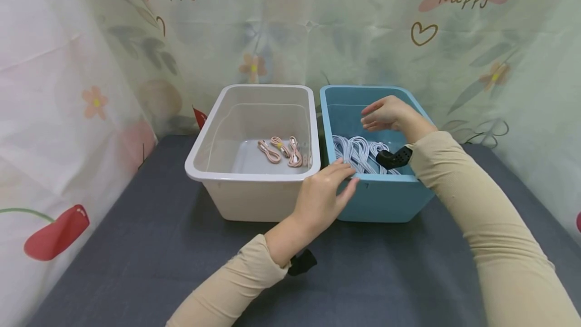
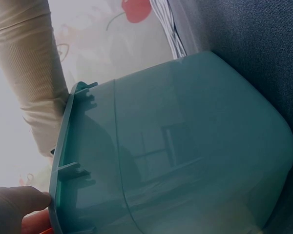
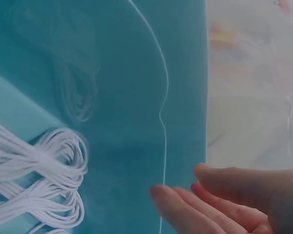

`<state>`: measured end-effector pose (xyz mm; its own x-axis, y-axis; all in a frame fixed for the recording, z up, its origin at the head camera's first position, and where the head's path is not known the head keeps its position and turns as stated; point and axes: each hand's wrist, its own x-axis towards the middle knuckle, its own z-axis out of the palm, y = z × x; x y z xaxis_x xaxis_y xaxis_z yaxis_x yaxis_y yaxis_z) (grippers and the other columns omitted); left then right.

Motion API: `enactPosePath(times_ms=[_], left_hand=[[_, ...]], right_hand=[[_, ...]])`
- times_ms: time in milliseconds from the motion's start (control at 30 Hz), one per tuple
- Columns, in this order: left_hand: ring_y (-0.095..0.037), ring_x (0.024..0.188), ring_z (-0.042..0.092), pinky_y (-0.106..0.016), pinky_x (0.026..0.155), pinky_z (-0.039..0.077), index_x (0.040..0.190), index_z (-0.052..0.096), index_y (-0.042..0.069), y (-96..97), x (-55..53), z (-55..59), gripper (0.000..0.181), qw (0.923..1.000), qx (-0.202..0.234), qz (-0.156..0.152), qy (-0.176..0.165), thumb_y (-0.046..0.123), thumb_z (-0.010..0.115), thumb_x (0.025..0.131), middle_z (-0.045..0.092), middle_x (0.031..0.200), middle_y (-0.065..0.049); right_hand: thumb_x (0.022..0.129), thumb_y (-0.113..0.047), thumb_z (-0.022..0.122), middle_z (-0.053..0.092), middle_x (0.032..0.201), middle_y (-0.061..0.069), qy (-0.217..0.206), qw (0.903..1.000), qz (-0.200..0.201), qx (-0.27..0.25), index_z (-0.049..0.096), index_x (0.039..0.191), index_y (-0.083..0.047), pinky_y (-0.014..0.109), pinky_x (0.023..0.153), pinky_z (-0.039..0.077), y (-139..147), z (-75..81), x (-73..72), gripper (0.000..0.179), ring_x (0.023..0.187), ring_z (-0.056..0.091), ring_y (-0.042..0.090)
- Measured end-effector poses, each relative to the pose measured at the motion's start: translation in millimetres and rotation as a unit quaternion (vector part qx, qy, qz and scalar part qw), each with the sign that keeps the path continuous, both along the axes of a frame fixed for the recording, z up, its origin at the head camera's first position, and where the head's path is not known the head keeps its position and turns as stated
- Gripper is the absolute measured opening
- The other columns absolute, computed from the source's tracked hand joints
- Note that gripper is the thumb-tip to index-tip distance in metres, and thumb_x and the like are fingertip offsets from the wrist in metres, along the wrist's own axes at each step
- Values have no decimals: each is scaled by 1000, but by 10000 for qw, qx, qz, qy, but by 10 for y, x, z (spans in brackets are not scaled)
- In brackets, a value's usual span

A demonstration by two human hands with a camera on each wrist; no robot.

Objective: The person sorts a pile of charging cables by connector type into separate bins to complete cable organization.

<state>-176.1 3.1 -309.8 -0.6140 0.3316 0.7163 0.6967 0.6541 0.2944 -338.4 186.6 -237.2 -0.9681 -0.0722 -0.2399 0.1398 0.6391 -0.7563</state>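
Note:
The blue bin [image 1: 386, 198] stands on the right, with several coiled white cables [image 1: 358, 153] inside at its near left. My left hand [image 1: 320, 193] holds the bin's near left corner. In the left wrist view, the thumb is on the outer side of the rim [image 2: 56, 180] and the fingers are behind it. My right hand [image 1: 386, 113] hovers over the blue bin's right half, above the cables, with nothing in it. Its thumb and fingers are apart in the right wrist view, right of the white coils [image 3: 49, 165].
Left of the blue bin stands a beige bin [image 1: 254, 198] with a few pink coiled cables [image 1: 294, 153] inside. Both bins sit on a dark grey cloth [image 1: 150, 256]. A printed curtain [image 1: 290, 24] hangs close behind and along the sides.

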Motion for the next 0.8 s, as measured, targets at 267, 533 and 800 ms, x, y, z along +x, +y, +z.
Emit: enactPosePath(times_ms=[267,533,800], left_hand=[[-18,112,63,-27,93,51,103,72,7,0,8,15,20,9999,-15,-12,-150,18,66,87,72,107,-5],[-18,111,63,-26,92,52,101,72,8,1,4,14,19,10000,-14,13,-36,18,66,86,72,105,-5],[-18,110,64,-27,92,52,100,72,7,3,6,7,18,10000,6,-15,35,17,67,86,72,104,-5]], right_hand=[[94,-15,54,48,137,24,-220,9990,180,-356,42,138,1,26,82,56,34,85,42,49,100,67,17],[94,-21,53,61,111,2,-342,9936,512,-948,34,142,1,24,83,55,155,316,172,56,82,66,0],[93,-30,55,66,90,-11,14,9912,803,-1053,35,139,5,20,79,56,304,425,343,61,84,67,-1]])
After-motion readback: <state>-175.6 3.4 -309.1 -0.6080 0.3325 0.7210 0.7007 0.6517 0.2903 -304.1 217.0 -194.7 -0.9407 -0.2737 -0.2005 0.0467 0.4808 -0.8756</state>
